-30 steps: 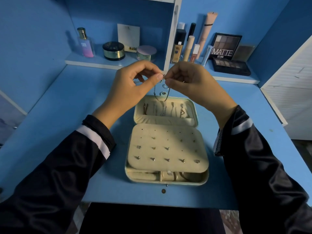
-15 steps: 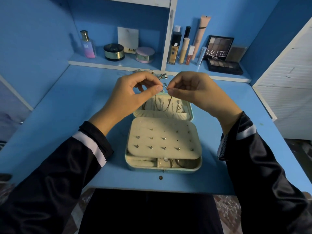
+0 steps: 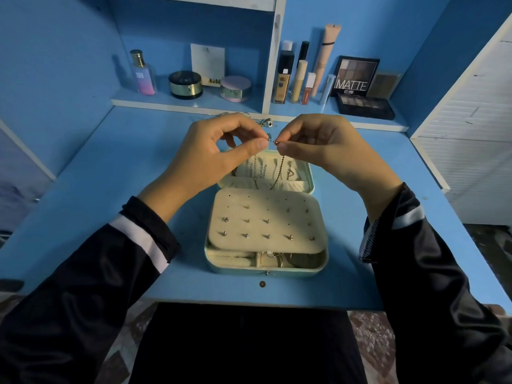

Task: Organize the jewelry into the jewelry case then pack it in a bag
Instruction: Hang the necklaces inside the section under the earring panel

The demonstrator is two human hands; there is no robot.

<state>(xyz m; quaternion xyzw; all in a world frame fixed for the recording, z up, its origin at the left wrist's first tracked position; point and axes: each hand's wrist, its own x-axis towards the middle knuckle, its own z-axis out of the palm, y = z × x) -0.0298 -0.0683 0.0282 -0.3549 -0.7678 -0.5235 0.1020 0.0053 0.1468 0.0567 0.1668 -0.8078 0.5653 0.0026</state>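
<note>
Setting: blue counter [image 3: 110, 189] below a shelf [image 3: 155, 102] of cosmetics [image 3: 299, 79], one person seated at it.
Hands: two. The left hand [image 3: 210, 159] and right hand [image 3: 327, 151] are raised over the open jewelry case [image 3: 266, 268]. The fingers [image 3: 259, 145] of each pinch one end of a thin chain [image 3: 279, 170], which droops toward the lid.
Done: about a dozen studs sit in the earring pad [image 3: 266, 214]. Several chains hang in the lid, too fine to count. Rings [image 3: 274, 259] lie in the front compartment.
Left: likely stowing this chain, gathering the loose pieces [image 3: 266, 123] on the counter beyond the hands, shutting the case and bagging it.
Bag: none in sight.
</note>
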